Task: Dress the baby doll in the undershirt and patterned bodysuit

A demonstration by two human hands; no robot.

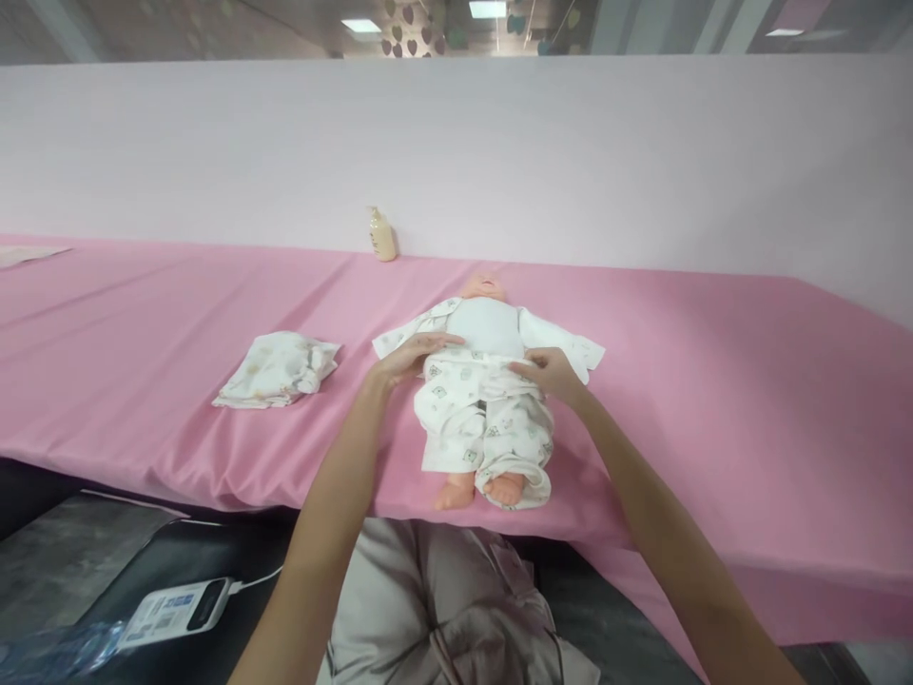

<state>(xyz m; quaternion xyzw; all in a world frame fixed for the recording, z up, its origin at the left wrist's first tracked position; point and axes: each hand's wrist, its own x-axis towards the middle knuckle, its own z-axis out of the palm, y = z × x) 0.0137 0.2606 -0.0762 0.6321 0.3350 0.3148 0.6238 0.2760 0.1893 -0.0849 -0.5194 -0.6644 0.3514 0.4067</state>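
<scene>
Baby doll (pixel 489 328) supine on pink tabletop (pixel 713 400), head far, feet near. Left hand (pixel 417 352) open, flat at doll's waist; right hand (pixel 553 373) pinching trouser waistband (pixel 477 362) on opposite side, equally near.

Pink-clothed table (pixel 713 381) — doll (pixel 485 328) on its back, folded garment (pixel 277 371) beside, pump bottle (pixel 382 235) at the wall

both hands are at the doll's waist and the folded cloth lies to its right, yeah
No: the head view shows the folded cloth lying left of the doll, not right of it. The left hand and right hand are both at its waist.
</scene>
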